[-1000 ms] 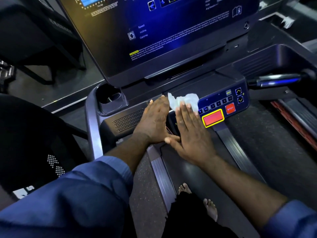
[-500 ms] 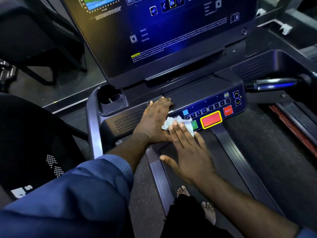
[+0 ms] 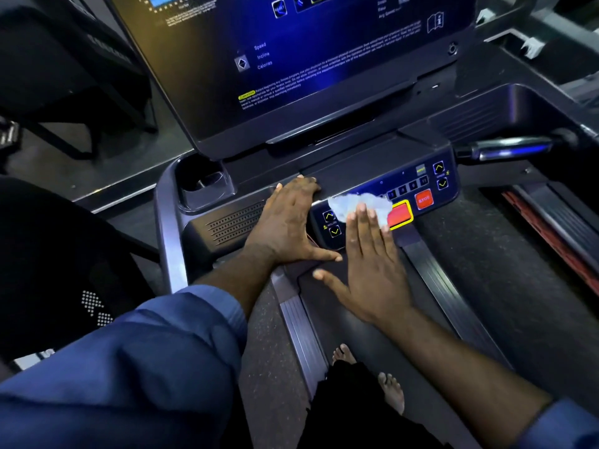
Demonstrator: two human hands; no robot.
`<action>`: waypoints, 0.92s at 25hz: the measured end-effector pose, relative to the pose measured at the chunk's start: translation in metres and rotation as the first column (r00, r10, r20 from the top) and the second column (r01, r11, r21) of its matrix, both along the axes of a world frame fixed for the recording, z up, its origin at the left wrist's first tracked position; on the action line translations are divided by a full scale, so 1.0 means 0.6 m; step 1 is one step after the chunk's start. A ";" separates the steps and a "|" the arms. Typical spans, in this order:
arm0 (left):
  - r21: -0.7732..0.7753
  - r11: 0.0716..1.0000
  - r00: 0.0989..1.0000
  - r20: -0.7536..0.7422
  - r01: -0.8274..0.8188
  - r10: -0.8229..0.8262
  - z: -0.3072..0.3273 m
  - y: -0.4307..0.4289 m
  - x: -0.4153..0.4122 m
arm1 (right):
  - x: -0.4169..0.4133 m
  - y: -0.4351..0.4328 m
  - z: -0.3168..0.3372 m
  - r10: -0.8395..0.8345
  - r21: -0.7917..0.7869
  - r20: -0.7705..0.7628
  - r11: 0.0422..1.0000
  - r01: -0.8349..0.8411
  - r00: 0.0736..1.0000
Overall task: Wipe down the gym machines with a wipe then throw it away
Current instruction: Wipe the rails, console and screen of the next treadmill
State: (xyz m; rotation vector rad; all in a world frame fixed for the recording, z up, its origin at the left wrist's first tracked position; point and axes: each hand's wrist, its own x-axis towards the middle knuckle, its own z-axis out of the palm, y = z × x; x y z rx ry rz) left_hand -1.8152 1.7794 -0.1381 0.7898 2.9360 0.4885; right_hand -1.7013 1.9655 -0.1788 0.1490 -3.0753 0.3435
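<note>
Both flat-fingered: right hand [image 3: 372, 264] presses wipe [image 3: 351, 203] onto keypad [image 3: 405, 184], left hand [image 3: 285, 225] rests beside.

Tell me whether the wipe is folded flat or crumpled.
Crumpled: the wipe bunches in uneven folds under the flat right hand on the keypad.

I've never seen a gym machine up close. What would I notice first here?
The right hand presses a white wipe flat on the button panel, beside a bright red button framed in yellow. Above them glows a big blue screen, and the left hand rests left of the wipe.
</note>
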 end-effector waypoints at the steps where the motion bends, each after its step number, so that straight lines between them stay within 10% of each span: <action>1: 0.024 1.000 1.000 -0.003 0.000 0.000 -0.002 0.000 -0.002 | -0.025 -0.009 0.015 -0.020 -0.059 -0.016 0.998 0.019 1.000; 9: 0.080 0.997 1.000 -0.016 0.006 -0.005 0.006 0.007 -0.004 | 0.002 0.047 -0.008 0.264 0.148 -0.117 0.958 -0.246 0.957; 14: -0.032 0.996 0.995 0.055 -0.086 0.088 0.070 0.075 -0.042 | -0.075 0.112 0.029 -0.159 -0.117 -0.004 0.981 0.157 0.987; 18: 0.093 0.994 0.989 0.144 -0.052 0.038 0.068 0.128 -0.066 | -0.064 0.130 0.013 0.234 0.129 -0.113 0.967 -0.219 0.966; 21: 0.153 0.986 0.995 0.085 -0.070 0.057 0.054 0.124 -0.058 | -0.084 0.143 0.023 -0.104 -0.083 -0.061 0.992 0.099 0.993; 23: 0.163 0.982 0.993 0.089 -0.093 0.079 0.054 0.125 -0.058 | -0.076 0.118 0.013 0.037 -0.047 -0.100 0.998 -0.042 0.994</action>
